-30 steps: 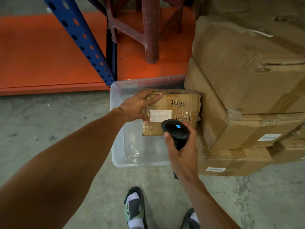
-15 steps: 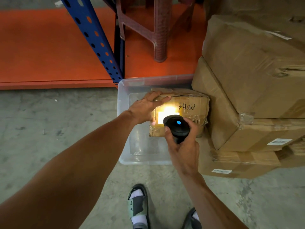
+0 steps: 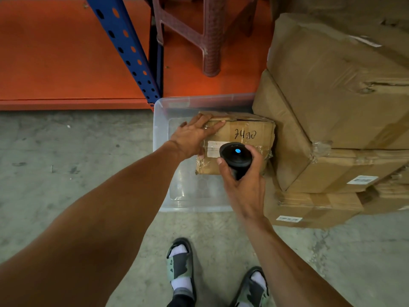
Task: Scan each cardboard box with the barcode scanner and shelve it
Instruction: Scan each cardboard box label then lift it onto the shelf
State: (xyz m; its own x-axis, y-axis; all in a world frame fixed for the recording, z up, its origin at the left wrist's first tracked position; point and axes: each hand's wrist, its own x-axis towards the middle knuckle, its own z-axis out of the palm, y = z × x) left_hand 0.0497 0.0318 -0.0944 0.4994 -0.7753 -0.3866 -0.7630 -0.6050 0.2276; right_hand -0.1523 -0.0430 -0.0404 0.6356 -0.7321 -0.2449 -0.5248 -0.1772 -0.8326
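Now our left hand (image 3: 194, 135) clasps box (image 3: 241, 138) top corner, right hand (image 3: 243, 185) wraps scanner (image 3: 235, 157). Box seems light, stiff, tape-slick; we'd grip opposite edges.

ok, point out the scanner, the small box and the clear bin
barcode scanner (image 3: 236, 156), head view, top of its black head.
small cardboard box (image 3: 250, 135), head view, face with handwriting.
clear plastic bin (image 3: 194, 209), head view, near rim.
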